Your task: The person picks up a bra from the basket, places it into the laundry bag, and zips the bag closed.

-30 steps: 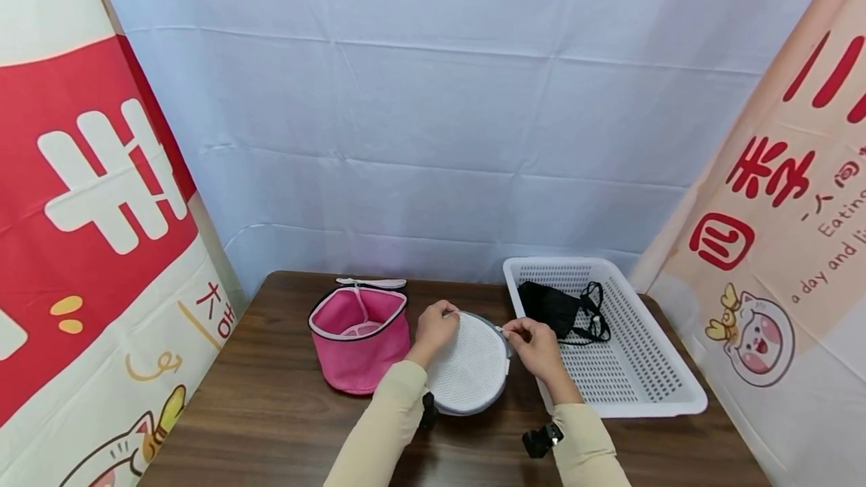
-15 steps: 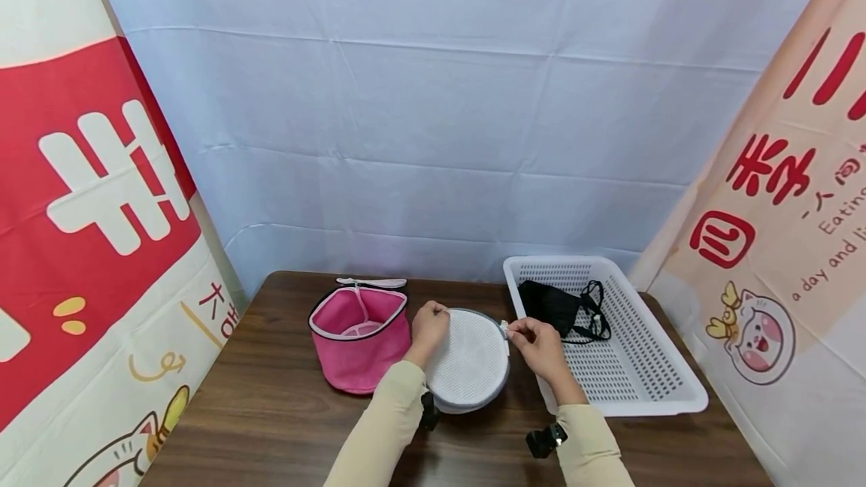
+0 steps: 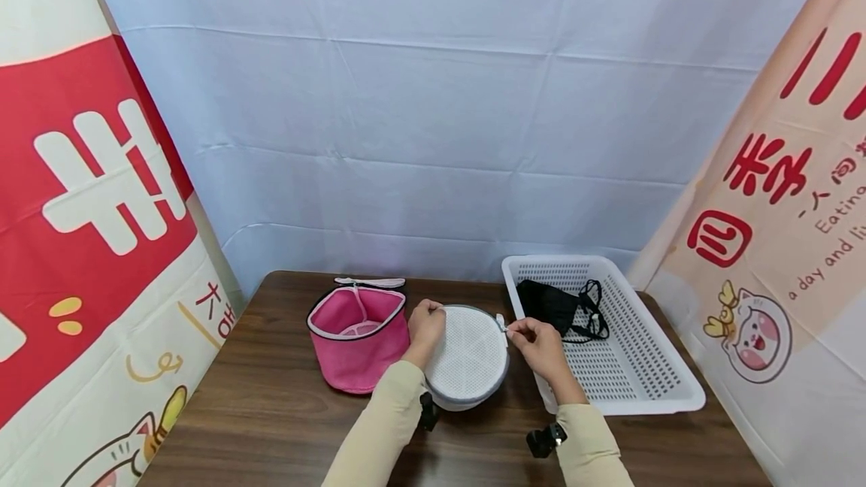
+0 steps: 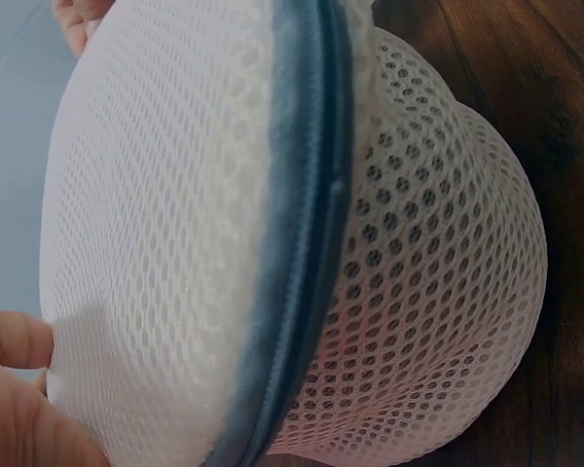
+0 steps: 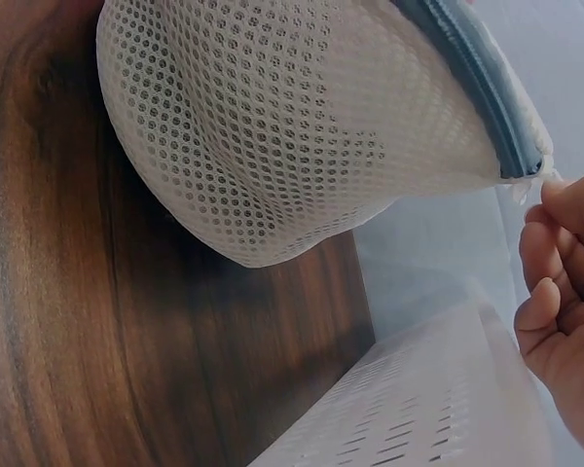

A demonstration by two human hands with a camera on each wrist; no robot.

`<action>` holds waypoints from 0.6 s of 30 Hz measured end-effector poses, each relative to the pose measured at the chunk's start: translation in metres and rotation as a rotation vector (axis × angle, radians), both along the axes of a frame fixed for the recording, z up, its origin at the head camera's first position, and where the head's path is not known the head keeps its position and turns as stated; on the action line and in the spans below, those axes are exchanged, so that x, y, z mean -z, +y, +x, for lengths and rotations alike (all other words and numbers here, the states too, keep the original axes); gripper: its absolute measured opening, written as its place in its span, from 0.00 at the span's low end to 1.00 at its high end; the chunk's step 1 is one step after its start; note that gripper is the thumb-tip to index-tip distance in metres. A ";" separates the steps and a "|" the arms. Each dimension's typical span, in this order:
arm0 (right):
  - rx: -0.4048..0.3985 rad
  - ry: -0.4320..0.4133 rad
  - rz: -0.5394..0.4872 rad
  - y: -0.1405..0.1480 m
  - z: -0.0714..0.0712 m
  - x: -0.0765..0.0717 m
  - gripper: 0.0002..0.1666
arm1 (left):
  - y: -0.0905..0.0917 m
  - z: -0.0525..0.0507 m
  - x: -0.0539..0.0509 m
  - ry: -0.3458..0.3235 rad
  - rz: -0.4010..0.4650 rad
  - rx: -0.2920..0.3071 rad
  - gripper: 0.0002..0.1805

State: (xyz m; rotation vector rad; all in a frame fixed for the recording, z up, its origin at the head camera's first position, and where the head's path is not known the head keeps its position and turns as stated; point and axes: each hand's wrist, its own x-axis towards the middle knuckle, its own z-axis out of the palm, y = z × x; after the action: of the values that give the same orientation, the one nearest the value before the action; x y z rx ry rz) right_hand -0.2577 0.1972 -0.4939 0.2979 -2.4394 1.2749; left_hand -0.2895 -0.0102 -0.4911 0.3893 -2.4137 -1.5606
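A round white mesh bag (image 3: 468, 355) with a grey-blue zipper edge (image 4: 307, 214) stands between the two hands, its lid facing up. The left hand (image 3: 426, 331) pinches the rim at the lid's upper left; in the left wrist view its fingers (image 4: 15, 341) lie against the white mesh. At the upper right of the rim, the right hand (image 3: 539, 348) pinches a small white tab at the zipper's end, seen also in the right wrist view beside the mesh bag (image 5: 253, 126). The zipper looks closed along the part shown.
An open pink bag (image 3: 361, 352) with black-and-white trim stands left of the hands. To the right, a white perforated basket (image 3: 632, 367) holds a black bundle with cords (image 3: 555, 310). Both are on the brown wooden table (image 3: 271, 397), with a pale cloth behind.
The right hand has moved slightly right and down along the rim, still pinching at its edge. The left hand has shifted a little left, and the lid lies slightly higher and flatter.
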 end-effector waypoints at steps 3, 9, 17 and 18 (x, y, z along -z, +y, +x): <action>0.004 -0.023 -0.001 -0.001 0.000 -0.001 0.02 | 0.000 0.000 -0.001 0.016 -0.021 0.006 0.05; 0.035 -0.078 0.021 -0.002 0.003 -0.002 0.02 | 0.000 0.003 -0.006 0.042 -0.120 0.068 0.10; 0.063 -0.077 0.066 -0.004 0.006 -0.002 0.06 | -0.006 0.011 -0.007 0.002 -0.263 0.079 0.13; 0.062 -0.074 0.066 -0.004 0.007 -0.003 0.07 | -0.008 0.011 -0.007 0.002 -0.261 0.084 0.13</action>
State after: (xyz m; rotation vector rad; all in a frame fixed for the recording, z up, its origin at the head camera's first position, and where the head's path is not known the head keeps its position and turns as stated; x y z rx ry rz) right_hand -0.2511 0.1934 -0.4913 0.1935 -2.5354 1.2017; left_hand -0.2786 -0.0177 -0.4837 0.2378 -2.6180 -1.2507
